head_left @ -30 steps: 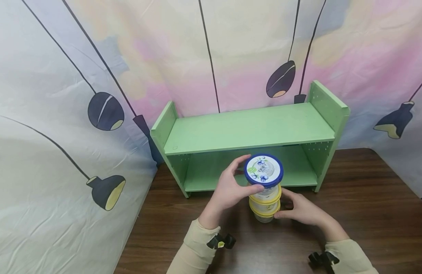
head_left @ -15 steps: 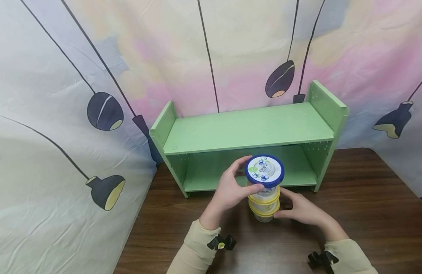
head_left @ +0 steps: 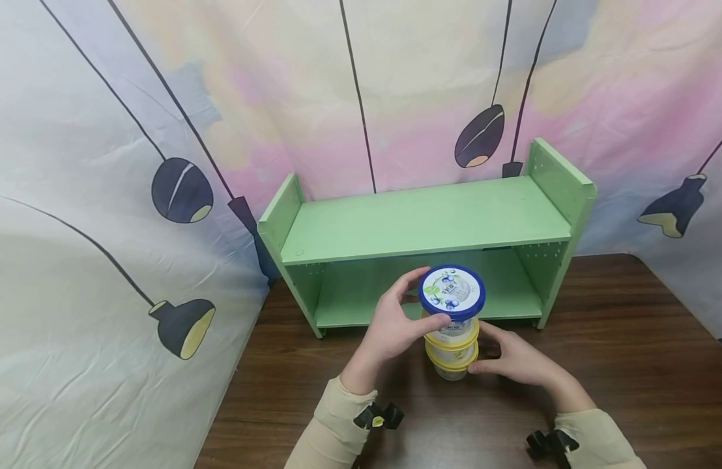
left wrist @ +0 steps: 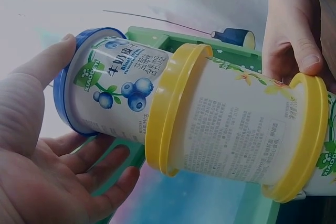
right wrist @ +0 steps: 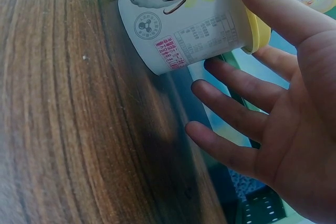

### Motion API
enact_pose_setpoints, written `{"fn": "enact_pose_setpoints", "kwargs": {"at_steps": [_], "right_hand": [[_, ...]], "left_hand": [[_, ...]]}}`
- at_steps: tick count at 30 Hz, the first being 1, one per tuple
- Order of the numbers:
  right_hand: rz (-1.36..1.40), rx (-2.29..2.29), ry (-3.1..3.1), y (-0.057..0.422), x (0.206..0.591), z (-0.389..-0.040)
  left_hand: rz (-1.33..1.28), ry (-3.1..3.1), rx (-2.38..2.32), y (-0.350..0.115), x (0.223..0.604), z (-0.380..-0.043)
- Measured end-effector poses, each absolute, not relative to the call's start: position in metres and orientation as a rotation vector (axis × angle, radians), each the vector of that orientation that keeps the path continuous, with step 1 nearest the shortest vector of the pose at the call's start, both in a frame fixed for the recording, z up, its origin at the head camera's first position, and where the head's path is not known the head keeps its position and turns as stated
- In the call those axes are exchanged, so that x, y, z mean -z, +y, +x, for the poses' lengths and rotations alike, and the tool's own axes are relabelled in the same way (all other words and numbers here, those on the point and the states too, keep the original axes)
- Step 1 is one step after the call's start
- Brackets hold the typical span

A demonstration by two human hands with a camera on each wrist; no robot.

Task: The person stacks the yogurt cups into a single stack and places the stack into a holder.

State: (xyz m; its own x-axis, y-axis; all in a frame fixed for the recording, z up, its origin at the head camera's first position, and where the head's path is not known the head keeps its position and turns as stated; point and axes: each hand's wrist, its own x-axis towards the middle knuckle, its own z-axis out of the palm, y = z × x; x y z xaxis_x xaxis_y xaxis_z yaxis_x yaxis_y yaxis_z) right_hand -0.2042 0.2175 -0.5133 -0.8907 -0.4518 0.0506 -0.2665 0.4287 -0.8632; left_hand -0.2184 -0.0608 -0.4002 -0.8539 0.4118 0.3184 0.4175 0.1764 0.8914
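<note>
Three yogurt tubs stand in one upright stack on the table, in front of the shelf. The top blueberry tub (left wrist: 123, 80) has a blue lid (head_left: 451, 292); both tubs beneath it have yellow lids. My left hand (head_left: 390, 326) grips the blue-lidded tub at its lid, thumb on the near side and index finger at the far side. Lower down, my right hand (head_left: 522, 358) pinches the bottom yellow-lidded tub (right wrist: 191, 22) around its lid from the right, its other fingers spread. Between them sits the middle yellow-lidded tub (left wrist: 231, 121).
A green two-level shelf (head_left: 419, 221) stands right behind the stack, its lower compartment facing me. The brown wooden table (head_left: 631, 365) extends to both sides. A cloth backdrop (head_left: 396, 98) printed with lamps hangs behind the shelf and along the left.
The blue-lidded tub has shifted very slightly on top of the stack, with my left hand still on it. Otherwise both hands stay in place.
</note>
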Motion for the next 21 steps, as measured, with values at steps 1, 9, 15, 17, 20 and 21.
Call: {"fn": "enact_pose_setpoints", "kwargs": {"at_steps": [1,9,15,17,20,21], "right_hand": [[-0.633,1.451,2.491,0.2174,0.5133,-0.2041],[-0.65,1.441,2.502,0.2172,0.5127,-0.2038],[-0.628,1.436,2.509,0.2165,0.5118,-0.2033],[-0.628,1.439,2.505,0.2164,0.512,-0.2033],[-0.63,1.446,2.498,0.2163,0.5124,-0.2035],[-0.633,1.447,2.497,0.2164,0.5124,-0.2035]], "left_hand": [[-0.847,-2.405,1.825,-0.0609,0.4003,-0.2182],[-0.841,-2.404,1.833,-0.0615,0.4007,-0.2172],[-0.839,-2.421,1.812,-0.0625,0.4007,-0.2168],[-0.846,-2.417,1.806,-0.0628,0.4009,-0.2168],[-0.851,-2.412,1.804,-0.0627,0.401,-0.2165],[-0.853,-2.409,1.805,-0.0626,0.4009,-0.2164]]}}
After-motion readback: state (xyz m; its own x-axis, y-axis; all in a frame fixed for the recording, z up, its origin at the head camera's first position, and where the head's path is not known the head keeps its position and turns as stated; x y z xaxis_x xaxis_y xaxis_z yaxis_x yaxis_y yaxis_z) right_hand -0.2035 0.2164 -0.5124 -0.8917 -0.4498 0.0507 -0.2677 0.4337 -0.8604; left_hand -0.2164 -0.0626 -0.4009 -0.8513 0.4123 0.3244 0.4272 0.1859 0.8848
